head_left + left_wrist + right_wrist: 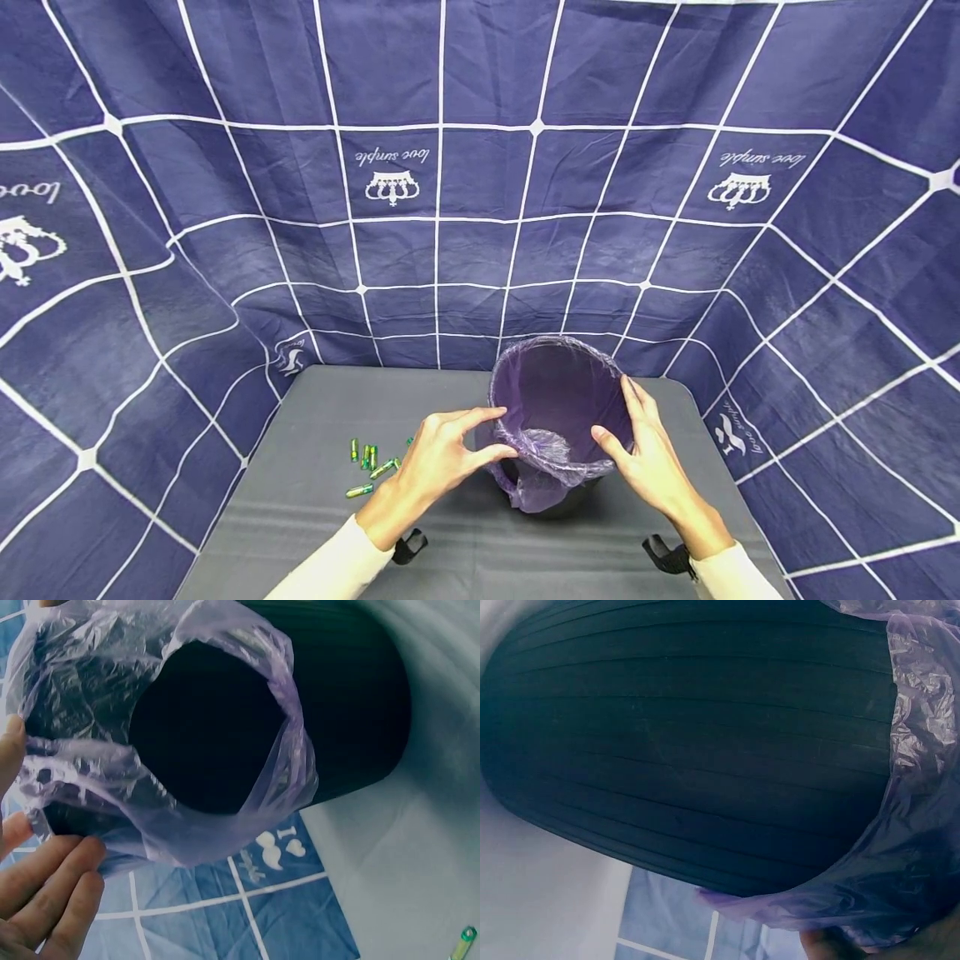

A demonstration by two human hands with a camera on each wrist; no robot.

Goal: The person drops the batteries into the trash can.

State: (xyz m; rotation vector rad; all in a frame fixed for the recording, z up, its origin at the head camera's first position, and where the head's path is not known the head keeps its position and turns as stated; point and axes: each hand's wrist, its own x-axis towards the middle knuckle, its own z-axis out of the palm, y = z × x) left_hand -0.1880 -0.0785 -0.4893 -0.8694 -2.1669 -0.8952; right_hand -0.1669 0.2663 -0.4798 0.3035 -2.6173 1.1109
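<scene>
A blue cloth [480,183], ruled in white lines with crown prints (their lettering upside down), stood around the far, left and right edges of the grey counter [465,546]. On the counter sat the dark, ridged bin [682,750], right of the middle and nearer the right edge than the left, its mouth tipped toward the person. A thin purple liner [536,492] lined it and folded out over the rim, hanging loose and crumpled on the side toward the near edge. The right hand [652,458] gripped the liner over the rim on the right, thumb inside the mouth, fingers outside. The left hand [435,454] touched the liner at the left of the rim, thumb and forefinger spread apart; whether it pinched the film, I could not tell. Pale sleeves [330,562] covered both forearms, and black straps [667,557] showed by the wrists. Several small green-and-gold batteries [373,457], or what looked like them, lay scattered toward the counter's left edge, some partly hidden behind the left hand.
</scene>
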